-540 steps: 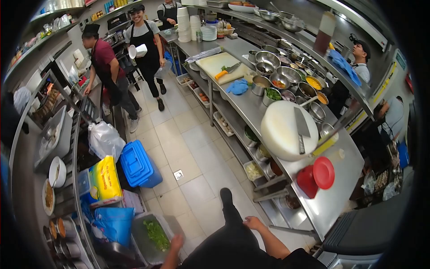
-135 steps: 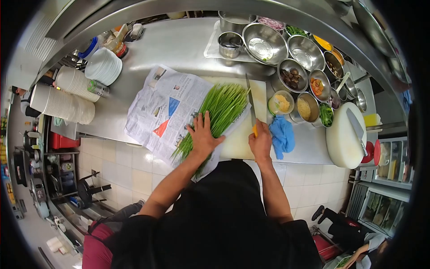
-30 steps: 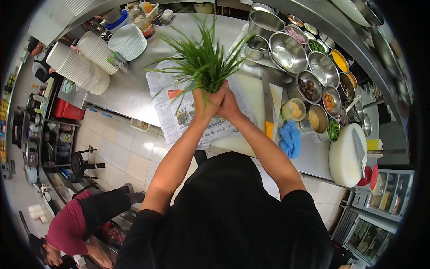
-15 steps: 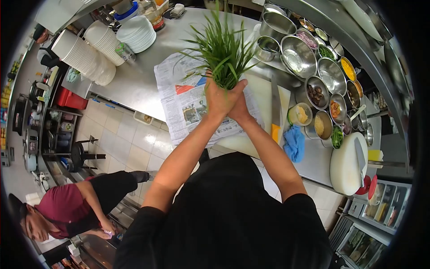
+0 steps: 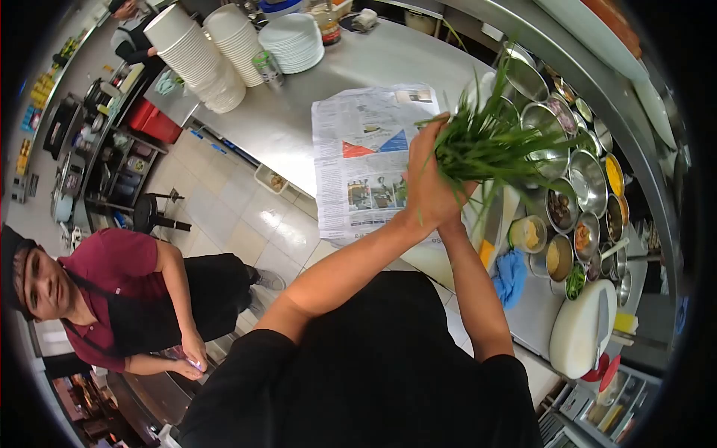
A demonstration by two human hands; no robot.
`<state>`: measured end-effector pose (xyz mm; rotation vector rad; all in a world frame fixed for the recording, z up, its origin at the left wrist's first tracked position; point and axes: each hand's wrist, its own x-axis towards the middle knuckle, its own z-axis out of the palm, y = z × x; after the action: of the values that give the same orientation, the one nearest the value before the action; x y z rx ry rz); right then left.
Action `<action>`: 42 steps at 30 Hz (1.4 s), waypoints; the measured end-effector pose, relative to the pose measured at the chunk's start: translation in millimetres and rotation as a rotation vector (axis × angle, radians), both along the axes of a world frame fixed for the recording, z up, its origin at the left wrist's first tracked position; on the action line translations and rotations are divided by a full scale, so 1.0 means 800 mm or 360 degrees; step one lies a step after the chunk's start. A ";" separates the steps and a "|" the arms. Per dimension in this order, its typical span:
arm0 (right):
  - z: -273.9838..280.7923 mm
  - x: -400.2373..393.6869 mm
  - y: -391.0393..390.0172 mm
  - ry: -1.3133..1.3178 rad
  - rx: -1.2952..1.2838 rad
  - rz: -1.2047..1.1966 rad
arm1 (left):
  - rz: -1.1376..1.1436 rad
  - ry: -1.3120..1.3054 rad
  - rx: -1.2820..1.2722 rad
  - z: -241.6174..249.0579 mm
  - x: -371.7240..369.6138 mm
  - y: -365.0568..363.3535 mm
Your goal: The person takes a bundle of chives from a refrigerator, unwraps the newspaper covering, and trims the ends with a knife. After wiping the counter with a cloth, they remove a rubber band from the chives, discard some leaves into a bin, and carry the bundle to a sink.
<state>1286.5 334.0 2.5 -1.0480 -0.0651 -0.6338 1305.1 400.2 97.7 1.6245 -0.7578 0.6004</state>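
Both my hands are closed round the lower end of a bunch of garlic chives (image 5: 493, 145), its long green blades fanning out to the right. My left hand (image 5: 431, 175) wraps the near side, fingers curled over the stems. Mostly behind it, my right hand (image 5: 457, 207) grips from below, and its fingers are largely hidden. Under and left of the bunch, a printed newspaper sheet (image 5: 336, 168) lies spread on the steel counter. A white cutting board (image 5: 429, 261) shows partly beneath the paper, with the yellow handle of a knife (image 5: 487, 252) at its right.
Steel bowls of ingredients (image 5: 562, 207) crowd the right, beside a blue cloth (image 5: 510, 278) and a thick round white board (image 5: 579, 336). White tubs (image 5: 183, 56) and plates (image 5: 291, 46) are stacked at the back left. A co-worker in a maroon shirt (image 5: 123, 261) stands at left.
Both hands have swung right with the bunch, off the newspaper's middle toward the bowls. The blades now tip rightward instead of pointing away. The view has shifted, and the co-worker appears nearer.
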 end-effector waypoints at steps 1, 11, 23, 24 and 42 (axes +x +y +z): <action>-0.009 0.002 0.002 -0.0005 0.0001 0.0025 | 0.0025 -0.0005 0.0001 -0.025 0.004 -0.002; -0.025 -0.009 -0.034 0.0400 -0.1018 -0.0373 | -0.0710 0.0706 -0.0630 0.030 -0.023 -0.005; -0.072 0.006 -0.021 0.0617 -0.0866 -0.0291 | -0.0211 0.0482 -0.0154 -0.041 -0.008 -0.016; -0.069 0.009 -0.021 0.0628 -0.0832 -0.0290 | -0.0113 0.0404 -0.0231 -0.029 -0.011 -0.017; -0.053 0.071 0.028 0.0410 -0.2718 0.0117 | -0.0343 0.2504 -0.1056 -0.182 0.039 0.201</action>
<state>1343.4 356.0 -39.5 -2.7395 -0.4722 -0.2495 1336.0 561.0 -48.2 0.9121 0.4299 -0.5837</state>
